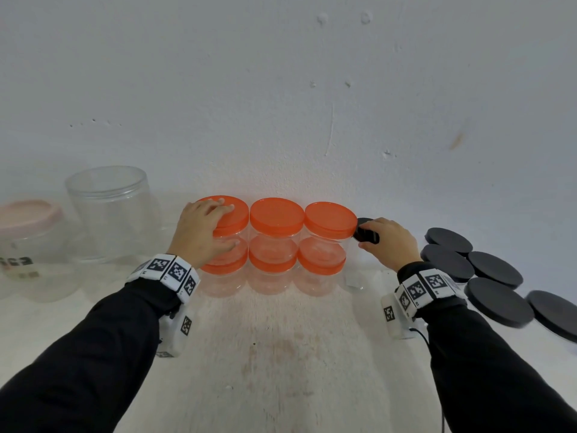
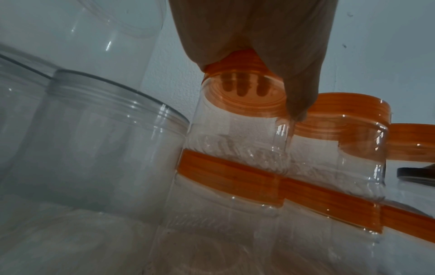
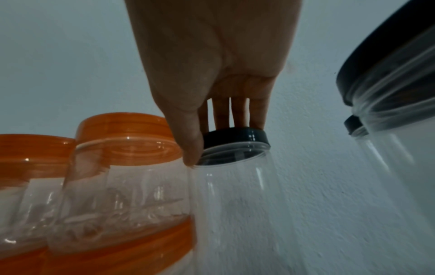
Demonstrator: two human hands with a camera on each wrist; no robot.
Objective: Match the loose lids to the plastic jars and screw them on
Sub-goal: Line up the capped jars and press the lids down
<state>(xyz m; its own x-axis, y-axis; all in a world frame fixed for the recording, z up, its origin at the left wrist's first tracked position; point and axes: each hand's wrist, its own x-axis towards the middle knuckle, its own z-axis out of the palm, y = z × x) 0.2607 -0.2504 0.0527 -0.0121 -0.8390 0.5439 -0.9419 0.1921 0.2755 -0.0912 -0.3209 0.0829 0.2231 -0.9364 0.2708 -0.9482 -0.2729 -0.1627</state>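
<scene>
While left hand (image 1: 199, 228) tops orange lid (image 1: 229, 214), right hand (image 1: 390, 240) grips black lid (image 1: 363, 232).

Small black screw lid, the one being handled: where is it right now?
The small black screw lid sits on a clear plastic jar, gripped by the right hand, just right of the orange-lidded jar stack.

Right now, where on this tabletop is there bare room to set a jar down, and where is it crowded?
Free: the pale tabletop in front of the stacked orange-lidded clear jars, between the two black sleeves. Crowded: left, the tall lidless clear jar and pink-lidded jar; right, the black-lidded jars.
</scene>
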